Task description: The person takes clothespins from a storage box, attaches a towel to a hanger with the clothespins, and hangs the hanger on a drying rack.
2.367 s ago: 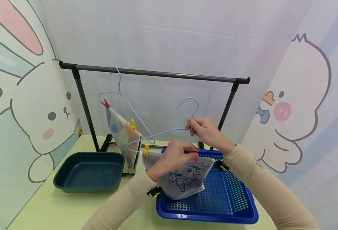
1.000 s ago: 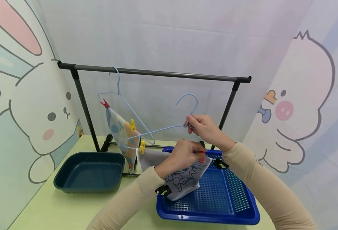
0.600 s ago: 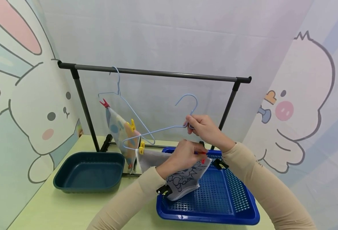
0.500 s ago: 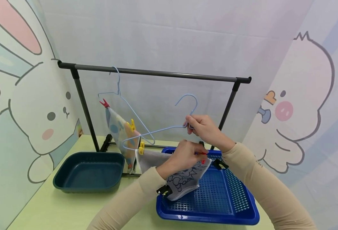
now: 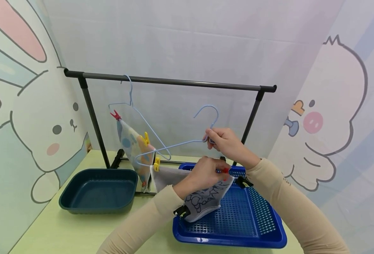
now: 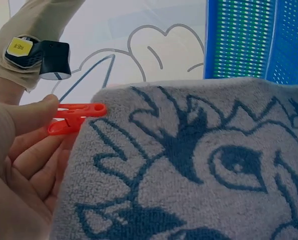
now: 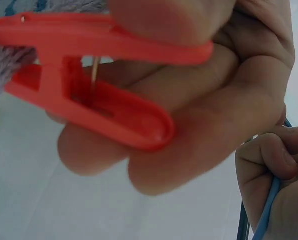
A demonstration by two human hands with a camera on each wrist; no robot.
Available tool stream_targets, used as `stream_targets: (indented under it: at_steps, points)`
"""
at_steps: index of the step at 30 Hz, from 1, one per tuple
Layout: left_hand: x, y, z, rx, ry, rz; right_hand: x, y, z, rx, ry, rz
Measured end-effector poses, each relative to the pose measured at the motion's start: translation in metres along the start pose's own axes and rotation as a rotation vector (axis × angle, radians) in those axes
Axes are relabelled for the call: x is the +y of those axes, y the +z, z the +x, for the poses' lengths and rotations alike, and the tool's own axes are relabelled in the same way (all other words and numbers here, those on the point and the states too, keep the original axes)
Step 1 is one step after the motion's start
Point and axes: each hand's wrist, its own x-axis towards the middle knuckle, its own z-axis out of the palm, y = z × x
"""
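Observation:
A red clothespin (image 5: 225,170) is pinched in my left hand (image 5: 202,174) at the right top corner of a grey towel (image 5: 202,201) with a dark cartoon print. The left wrist view has that clothespin (image 6: 81,114) touching the corner of the towel (image 6: 214,160). The right wrist view, close up, has the clothespin (image 7: 88,70) between left thumb and fingers, its jaw end at the towel. Above, my right hand (image 5: 226,144) grips a light blue wire hanger (image 5: 177,144) at the neck below its hook. A yellow clothespin (image 5: 156,164) sits at the towel's left top corner.
A dark metal rack (image 5: 171,81) stands behind, with a second blue hanger (image 5: 147,121) carrying a patterned towel (image 5: 132,148) by red and yellow clothespins. A blue perforated basket (image 5: 250,243) lies below the hands. A dark green tub (image 5: 98,208) stands at left.
Since 2.4 seconds ago, my left hand has shifted slightly right with the red clothespin, and the towel has swung a little. In the last half second the clothespin has tilted slightly. My right hand barely moved.

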Motion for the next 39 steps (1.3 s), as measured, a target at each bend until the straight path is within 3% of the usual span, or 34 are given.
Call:
stream_targets:
  at_steps: [7,24,39]
  points:
    - [-0.0013,0.0001,-0.0008,-0.056,-0.074,-0.082,0.001,0.001,0.0008,0.006,0.016,0.013]
    - [-0.0008,0.0043,0.0026,-0.037,0.005,-0.029,0.0018,0.0025,0.0025,0.002,-0.011,0.008]
    - [-0.0013,0.0073,0.0017,-0.053,-0.023,-0.072,0.0049,0.0005,0.0012,-0.002,-0.001,-0.002]
